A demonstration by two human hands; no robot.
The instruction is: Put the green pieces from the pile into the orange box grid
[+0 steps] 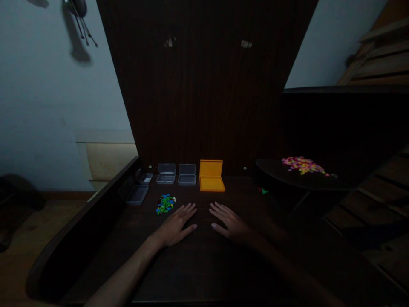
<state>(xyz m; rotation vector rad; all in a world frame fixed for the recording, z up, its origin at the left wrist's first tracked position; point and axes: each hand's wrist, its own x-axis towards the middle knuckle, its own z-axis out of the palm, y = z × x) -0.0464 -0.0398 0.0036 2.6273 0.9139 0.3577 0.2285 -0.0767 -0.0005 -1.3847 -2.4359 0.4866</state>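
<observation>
My left hand (177,224) lies flat on the dark wooden table (198,273), fingers stretched forward and thumb apart, holding nothing. Just beyond its fingers, to the left, is a small heap of green and blue pieces (165,204) with a few pale and yellow ones. My right hand (230,222) rests palm down opposite it, fingers spread, also holding nothing. An orange box (212,184) stands with its lid raised behind the gap between my hands. Left of it are two clear plastic boxes, one in the middle (187,181) and another (165,179), both with lids up.
Another clear box (137,194) and a smaller clear case (146,178) sit by the left side board (86,230). A raised shelf (275,170) at right bears a pile of pink and yellow pieces (303,165). A green and red bit (263,191) lies below it. A dark panel (204,94) closes the back.
</observation>
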